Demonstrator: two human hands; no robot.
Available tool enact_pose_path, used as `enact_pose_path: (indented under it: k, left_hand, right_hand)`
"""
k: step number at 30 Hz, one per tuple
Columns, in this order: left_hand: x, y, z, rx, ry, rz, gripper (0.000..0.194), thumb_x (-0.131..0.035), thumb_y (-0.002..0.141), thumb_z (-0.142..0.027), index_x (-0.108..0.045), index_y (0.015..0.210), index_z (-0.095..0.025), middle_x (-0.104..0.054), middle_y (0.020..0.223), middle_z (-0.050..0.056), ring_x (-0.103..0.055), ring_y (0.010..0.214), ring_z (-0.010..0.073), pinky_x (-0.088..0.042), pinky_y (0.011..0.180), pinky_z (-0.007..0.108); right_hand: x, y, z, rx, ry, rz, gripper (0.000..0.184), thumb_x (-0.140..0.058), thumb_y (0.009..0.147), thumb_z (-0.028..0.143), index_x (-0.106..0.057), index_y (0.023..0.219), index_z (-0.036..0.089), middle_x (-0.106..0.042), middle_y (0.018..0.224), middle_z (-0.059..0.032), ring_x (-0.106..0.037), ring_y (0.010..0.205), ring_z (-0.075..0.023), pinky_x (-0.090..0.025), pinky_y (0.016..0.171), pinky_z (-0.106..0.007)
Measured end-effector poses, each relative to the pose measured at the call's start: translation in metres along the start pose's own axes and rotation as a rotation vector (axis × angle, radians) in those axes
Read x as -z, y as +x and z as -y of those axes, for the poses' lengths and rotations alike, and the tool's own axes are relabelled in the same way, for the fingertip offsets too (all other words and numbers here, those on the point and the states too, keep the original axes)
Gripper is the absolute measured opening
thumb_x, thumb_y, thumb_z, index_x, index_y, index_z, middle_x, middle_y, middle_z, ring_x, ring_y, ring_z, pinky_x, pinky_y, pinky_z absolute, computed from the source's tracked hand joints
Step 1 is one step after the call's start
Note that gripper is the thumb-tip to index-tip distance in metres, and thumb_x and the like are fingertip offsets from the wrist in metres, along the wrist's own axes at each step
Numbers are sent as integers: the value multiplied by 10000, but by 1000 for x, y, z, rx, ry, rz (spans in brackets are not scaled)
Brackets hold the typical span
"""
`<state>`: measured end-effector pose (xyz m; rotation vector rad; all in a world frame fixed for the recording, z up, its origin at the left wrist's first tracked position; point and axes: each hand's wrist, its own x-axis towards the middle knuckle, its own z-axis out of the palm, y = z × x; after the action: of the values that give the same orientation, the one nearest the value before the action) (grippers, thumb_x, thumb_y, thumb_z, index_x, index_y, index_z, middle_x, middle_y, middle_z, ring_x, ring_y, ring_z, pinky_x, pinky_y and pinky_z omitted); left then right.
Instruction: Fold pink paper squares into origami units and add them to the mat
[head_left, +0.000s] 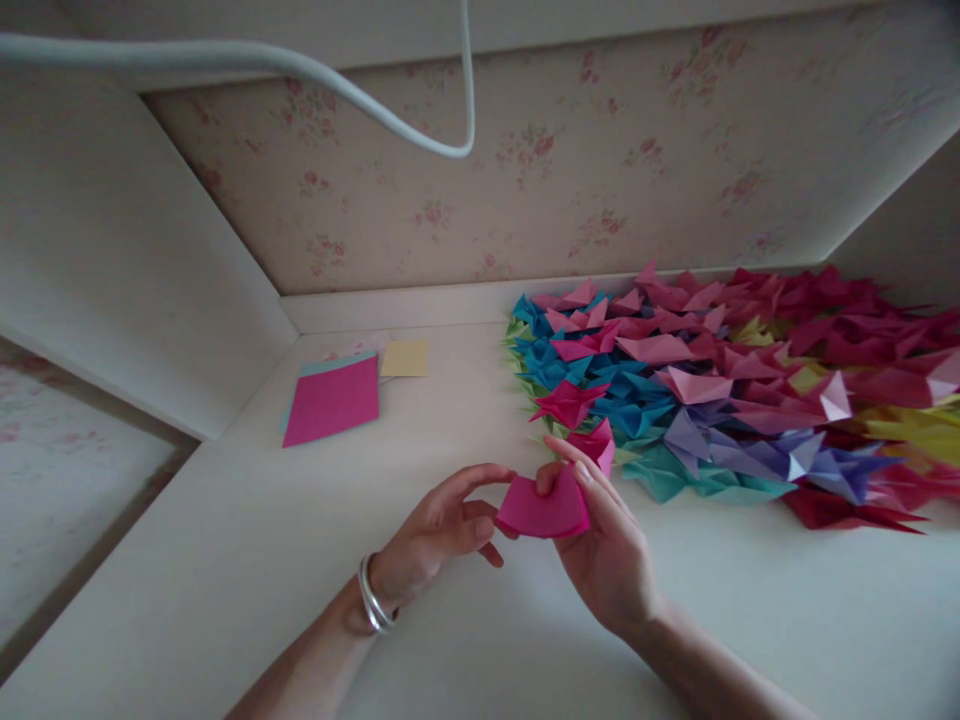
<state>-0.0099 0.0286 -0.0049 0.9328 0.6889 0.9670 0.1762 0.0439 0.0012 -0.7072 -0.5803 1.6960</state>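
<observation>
In the head view, a folded piece of magenta origami paper [541, 508] is held above the white desk. My right hand [604, 540] grips it from the right, thumb bent over its top edge and the other fingers partly hidden behind. My left hand [450, 520], with silver bangles at the wrist, is at the paper's left edge. Its fingers are apart; the index fingertip meets the upper left corner, and another fingertip is partly hidden behind the paper. Just beyond my right hand lies a magenta folded paper piece [596, 445].
A large pile of folded paper shapes [660, 350] in pink, blue, purple, yellow and green covers the desk's right side. Flat magenta sheets [334, 400] and a small yellow square [405, 358] lie at the left. A white cable [375, 112] hangs in front of the floral wall.
</observation>
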Motion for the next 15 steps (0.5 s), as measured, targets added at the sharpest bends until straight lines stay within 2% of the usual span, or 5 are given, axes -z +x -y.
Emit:
enact_pose_path:
  k: [3, 7, 10, 15]
  left_hand:
    - [1, -1, -1, 19, 15, -36, 436, -743, 836, -313, -637, 1250, -224, -633, 1221, 123, -632, 939, 219, -550, 692, 291]
    - [2, -1, 1, 26, 12, -22, 452, -743, 837, -339, -629, 1255, -210, -675, 1066, 104, -626, 887, 206, -536, 686, 291]
    - [4, -1, 1, 34, 14, -11, 449, -749, 827, -296, -630, 1253, -217, -649, 1103, 99, -598, 892, 197, -531, 686, 289]
    - [3, -3, -2, 50, 15, -10, 477, -744, 775, -199, -639, 1239, -231, -592, 1156, 90, -570, 918, 204, -522, 681, 279]
  right_hand:
    - [0, 2, -1, -63, 29, -2, 319, -645, 876, 388, -682, 1161, 250, -631, 825, -15, -577, 740, -188, -515, 690, -316]
    - [-1, 1, -4, -110, 73, 14, 335, -655, 875, 387, -685, 1179, 251, -665, 860, -24, -604, 802, -193, -524, 754, -319]
    - [-2, -1, -6, -130, 111, 49, 341, -660, 887, 375, -676, 1209, 265, -692, 906, -28, -614, 865, -186, -528, 751, -285]
    - [-2, -4, -7, -150, 129, 105, 330, -662, 897, 364, -675, 1215, 277, -704, 917, -26, -620, 846, -172, -531, 744, -270]
